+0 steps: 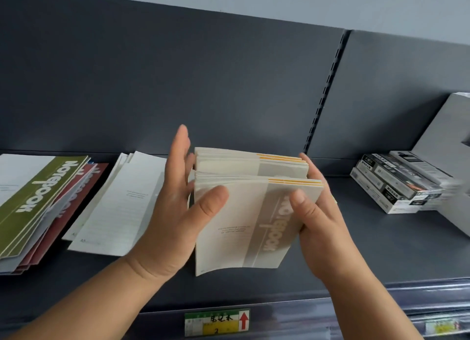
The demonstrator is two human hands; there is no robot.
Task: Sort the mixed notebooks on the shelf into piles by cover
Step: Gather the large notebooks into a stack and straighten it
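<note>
**Beige notebooks held in both hands, ready to be squared into a pile**

A thick bundle of beige notebooks (239, 228) is held on its lower edge on the shelf (381, 250), split into a front and a rear part; the left hand (175, 212) grasps it with the thumb on the front cover and the fingers at the open edge, and the right hand (318, 222) is clamped on the spine side, thumb in front, fingers behind.

The notebooks are judged to be light singly but rather heavy as a bundle; the covers are thin and soft, since the lower corner is seen to curl, and they may slide on each other; so the bundle is best taken at both side edges, with firm pressure near the stiffer spines.

Left of the beige bundle, white notebooks (122, 207) are laid flat; further left, a green notebook (38, 194) lies on red notebooks (76, 202), not yet separated. Right of the bundle, well apart, closed boxes (391, 184) are stacked; what is in them cannot be told.
</note>
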